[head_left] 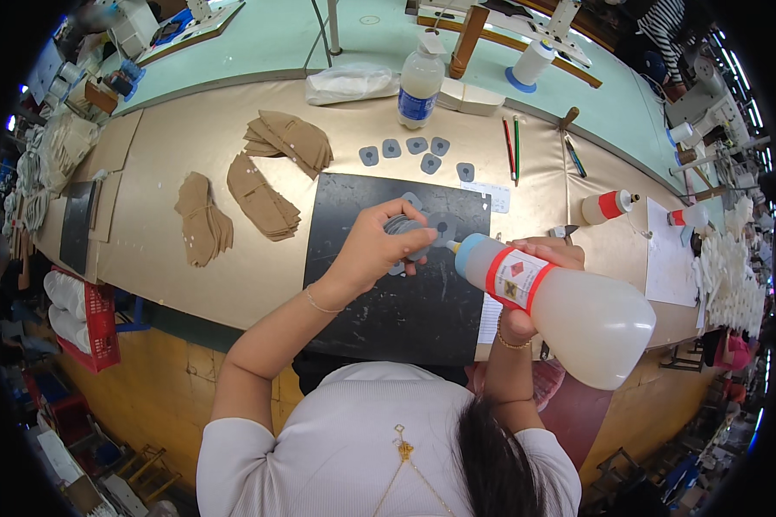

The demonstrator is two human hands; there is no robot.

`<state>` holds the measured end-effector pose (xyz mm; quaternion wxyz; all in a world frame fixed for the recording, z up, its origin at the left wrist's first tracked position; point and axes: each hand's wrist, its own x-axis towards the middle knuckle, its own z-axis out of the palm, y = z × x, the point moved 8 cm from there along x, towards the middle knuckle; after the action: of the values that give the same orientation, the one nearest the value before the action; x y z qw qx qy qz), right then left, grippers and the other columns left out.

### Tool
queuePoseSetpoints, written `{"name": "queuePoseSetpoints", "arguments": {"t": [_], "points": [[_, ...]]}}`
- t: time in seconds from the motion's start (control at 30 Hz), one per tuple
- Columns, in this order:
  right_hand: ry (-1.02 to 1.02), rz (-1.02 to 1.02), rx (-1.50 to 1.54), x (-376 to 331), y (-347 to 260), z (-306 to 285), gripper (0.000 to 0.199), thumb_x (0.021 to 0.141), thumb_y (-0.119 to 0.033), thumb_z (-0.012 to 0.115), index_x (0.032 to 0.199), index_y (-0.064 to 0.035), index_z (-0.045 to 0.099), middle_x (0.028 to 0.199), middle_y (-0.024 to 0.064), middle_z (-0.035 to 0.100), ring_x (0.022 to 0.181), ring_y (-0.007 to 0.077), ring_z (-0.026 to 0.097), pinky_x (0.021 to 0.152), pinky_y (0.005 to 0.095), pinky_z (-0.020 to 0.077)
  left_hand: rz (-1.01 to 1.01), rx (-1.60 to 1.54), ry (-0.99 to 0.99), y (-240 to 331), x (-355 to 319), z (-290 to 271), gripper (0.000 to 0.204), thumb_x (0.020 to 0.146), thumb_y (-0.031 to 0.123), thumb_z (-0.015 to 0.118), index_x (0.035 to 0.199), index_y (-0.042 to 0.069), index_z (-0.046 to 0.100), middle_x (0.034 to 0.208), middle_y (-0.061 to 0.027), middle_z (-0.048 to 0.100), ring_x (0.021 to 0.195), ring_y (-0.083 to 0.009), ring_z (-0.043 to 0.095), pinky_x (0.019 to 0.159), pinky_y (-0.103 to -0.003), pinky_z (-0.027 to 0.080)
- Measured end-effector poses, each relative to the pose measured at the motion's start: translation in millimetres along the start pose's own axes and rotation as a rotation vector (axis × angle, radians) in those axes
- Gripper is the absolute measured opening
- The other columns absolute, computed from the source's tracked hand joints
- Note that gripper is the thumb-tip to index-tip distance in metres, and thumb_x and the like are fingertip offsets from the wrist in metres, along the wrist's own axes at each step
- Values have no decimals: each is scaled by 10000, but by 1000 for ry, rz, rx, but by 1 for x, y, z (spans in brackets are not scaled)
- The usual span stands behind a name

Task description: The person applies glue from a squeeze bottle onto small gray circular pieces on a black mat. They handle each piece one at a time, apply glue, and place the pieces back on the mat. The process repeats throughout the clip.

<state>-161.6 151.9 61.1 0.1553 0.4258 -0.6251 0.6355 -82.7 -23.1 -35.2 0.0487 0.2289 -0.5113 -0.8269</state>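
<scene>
My left hand (369, 248) is closed round a small stack of grey rounded pieces (402, 226), above the black mat (362, 302). In my right hand (562, 252) is a large translucent squeeze bottle (593, 323) with a red and white label and a blue collar. It is tipped on its side, its yellow nozzle pointing left at a grey piece (442, 227) with a dark centre, just beside my left fingertips. Whether the nozzle touches that piece, I cannot tell. A few more grey pieces lie partly hidden behind my left hand.
Several loose grey pieces (432, 163) lie beyond the mat. Stacked brown cut pieces (263, 196) are at the left. Farther back stand a clear bottle (420, 86) and a white thread cone (533, 65). Pencils (516, 151) and a smaller red-labelled bottle (606, 208) are at the right.
</scene>
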Motion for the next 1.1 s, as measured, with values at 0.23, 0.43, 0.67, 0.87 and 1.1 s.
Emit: {"name": "queuePoseSetpoints", "arguments": {"t": [0.23,0.43,0.67,0.87,1.1], "points": [[6,78,115,-1,4,10,771,604,-615,755,1019,5,561,913,119,582,832,228,587,737,321,495,51,46,27,8,-2,2,160,790,70,684,815,20,534,718,-65,582,575,-120,574,448,-236,444],[86,162,203,-15,22,2,771,613,-630,740,999,9,548,884,101,565,795,210,578,699,319,500,-6,111,56,2,7,-10,167,789,103,693,832,23,553,743,-67,603,588,-123,586,451,-233,452],[160,226,263,-15,29,-2,792,611,-651,725,976,25,532,888,96,498,776,206,567,683,326,502,-51,391,175,-9,111,-84,198,793,132,676,919,-8,612,736,-75,626,538,-109,559,421,-211,445],[109,241,203,-13,27,-5,788,624,-651,715,982,25,528,889,95,505,769,206,556,678,326,499,-190,679,165,-17,153,-99,203,783,117,670,927,-13,610,704,-69,626,524,-109,560,427,-223,470],[159,285,174,-8,30,-7,833,659,-706,640,997,43,503,875,100,473,785,208,566,704,323,523,-235,37,29,-9,102,-91,315,802,32,620,1096,-45,538,869,-99,631,687,-153,619,574,-244,554]]}}
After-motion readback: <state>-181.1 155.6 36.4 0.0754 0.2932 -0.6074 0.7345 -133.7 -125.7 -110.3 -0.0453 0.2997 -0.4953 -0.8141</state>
